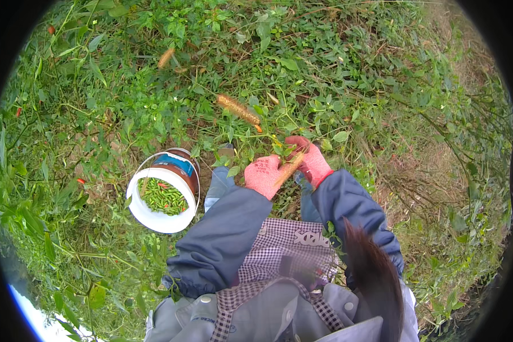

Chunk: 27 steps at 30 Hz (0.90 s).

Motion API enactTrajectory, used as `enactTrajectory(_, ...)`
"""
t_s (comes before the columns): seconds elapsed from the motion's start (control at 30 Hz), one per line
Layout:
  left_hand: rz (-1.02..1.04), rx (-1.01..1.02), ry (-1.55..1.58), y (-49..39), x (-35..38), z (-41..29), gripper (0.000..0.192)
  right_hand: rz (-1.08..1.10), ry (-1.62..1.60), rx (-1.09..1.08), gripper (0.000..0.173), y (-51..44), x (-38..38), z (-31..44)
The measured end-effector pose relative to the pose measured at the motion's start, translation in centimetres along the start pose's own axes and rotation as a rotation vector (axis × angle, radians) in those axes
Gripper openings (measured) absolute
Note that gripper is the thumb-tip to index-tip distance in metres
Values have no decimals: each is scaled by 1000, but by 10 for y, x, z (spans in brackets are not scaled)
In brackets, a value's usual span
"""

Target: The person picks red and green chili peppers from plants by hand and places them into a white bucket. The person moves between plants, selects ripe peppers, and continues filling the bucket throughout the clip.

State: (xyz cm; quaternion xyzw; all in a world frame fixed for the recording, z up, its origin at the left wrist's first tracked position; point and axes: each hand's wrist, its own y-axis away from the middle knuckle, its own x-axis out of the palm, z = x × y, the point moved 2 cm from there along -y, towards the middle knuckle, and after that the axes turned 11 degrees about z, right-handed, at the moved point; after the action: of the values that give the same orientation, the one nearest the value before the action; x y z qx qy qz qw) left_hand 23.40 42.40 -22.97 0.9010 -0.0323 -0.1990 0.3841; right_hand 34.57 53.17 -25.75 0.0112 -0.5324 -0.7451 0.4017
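My left hand, in a pink coated glove, is at the leafy stems of a chili pepper plant. Close on its right, my right hand, in a matching glove, has its fingers bent at the same stems. What lies between the fingertips of either hand is too hidden to tell. A fuzzy grass seed head crosses in front of the gloves. Another brownish seed head stands beyond them, with an orange-red chili pepper at its lower end. Left of my arms, a bucket holds many green and a few red chili peppers.
Dense green plants and weeds surround me. Red chili peppers show among the leaves on the left. Dry grass covers ground at the right. A thin branch arches there. My shoe is near the bucket.
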Motion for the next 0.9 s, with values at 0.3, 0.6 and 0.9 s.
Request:
enactTrajectory(0.3, 40, 223, -60, -1, 3, 10, 31, 230, 428, 124, 38, 10, -5, 19)
enactTrajectory(0.6, 514, 213, 852, 12, -13, 10, 20, 191, 136, 263, 34, 7, -18, 15)
enactTrajectory(0.9, 608, 123, 1220, 48, -61, 13, 20, 89, 1082, -113, 40, -48, 1, 3)
